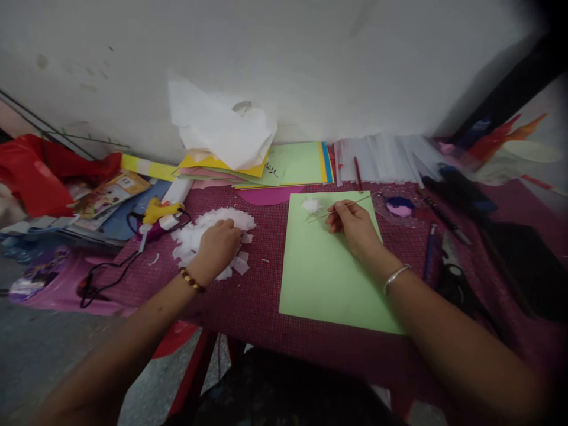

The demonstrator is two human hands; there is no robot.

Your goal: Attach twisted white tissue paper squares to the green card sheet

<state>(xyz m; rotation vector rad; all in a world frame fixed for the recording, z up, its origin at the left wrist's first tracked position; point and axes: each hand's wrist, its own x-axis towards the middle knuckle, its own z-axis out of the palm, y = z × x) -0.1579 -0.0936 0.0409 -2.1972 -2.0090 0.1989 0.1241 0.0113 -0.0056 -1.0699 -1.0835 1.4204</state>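
On the left side of the table, my left hand [220,245] rests on a pile of small white paper pieces [190,236]. Its fingers are curled at the pile's right edge, and whatever they may pinch is hidden. A thin stick [318,218] is pinched between the fingers of my right hand [348,222], over the upper part of a light green sheet [331,278]. Near the stick's left end, a small white fluffy clump [311,205] lies on the sheet's top left corner.
A yellow glue gun [160,211] with a black cord lies left of the pile. Behind are crumpled white paper [224,127], coloured sheets [302,163] and clear plastic sleeves [381,158]. A blue pen [429,251] and a cutter [448,222] lie at the right.
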